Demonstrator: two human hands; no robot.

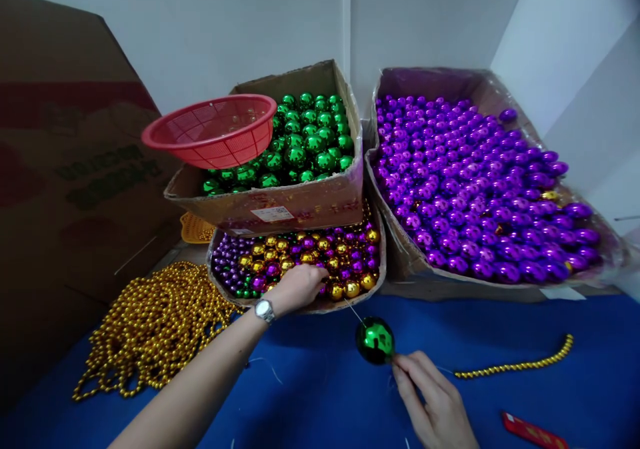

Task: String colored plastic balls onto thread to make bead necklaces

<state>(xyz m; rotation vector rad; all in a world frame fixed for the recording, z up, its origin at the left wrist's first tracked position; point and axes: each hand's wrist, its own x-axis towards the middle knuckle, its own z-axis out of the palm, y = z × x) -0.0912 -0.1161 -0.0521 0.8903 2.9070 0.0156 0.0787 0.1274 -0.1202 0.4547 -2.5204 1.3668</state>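
- The blue table (320,389) is hemmed in at the back by boxes and on the left by a large brown carton (65,169); bare blue surface lies between the two hands and along the near edge; a red flat object (534,430) lies at the near right.
- A cardboard box of green balls (305,142) carries a red basket (213,130) tilted on its left rim; beside it a wide box of purple balls (475,182); below, a shallow tray of mixed balls (300,259), gold, purple and green.
- A heap of gold bead strands (150,329) lies left of the tray; a short gold bead string (520,362) lies right.
- Left hand (297,289), watch on the wrist, reaches into the tray, fingers curled down among the balls; whether it grips one cannot be told.
- Right hand (433,402) pinches the green ball (375,339) just above the table; a thin thread runs up from it towards the tray.
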